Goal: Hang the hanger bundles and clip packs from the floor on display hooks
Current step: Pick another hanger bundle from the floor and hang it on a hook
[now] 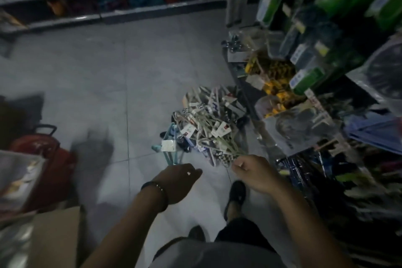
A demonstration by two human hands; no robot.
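Observation:
A heap of hanger bundles and clip packs (206, 124) lies on the grey tiled floor beside the display rack. Pale cream hangers with white labels sit on top, and a teal hanger bundle (171, 150) lies at the heap's left edge. My left hand (180, 178) hangs just below the teal bundle, fingers curled down; whether it touches anything is unclear. My right hand (252, 172) is closed at the heap's near right edge, apparently pinching the end of a pale hanger bundle (224, 148). The picture is dim and blurred.
The display rack (304, 76) on the right is crowded with hanging packs: green, yellow, black, blue. A red bag (50, 159) and a cardboard box (54, 239) stand at the left. Shelving (108, 0) runs along the far side. My feet stand just below the heap.

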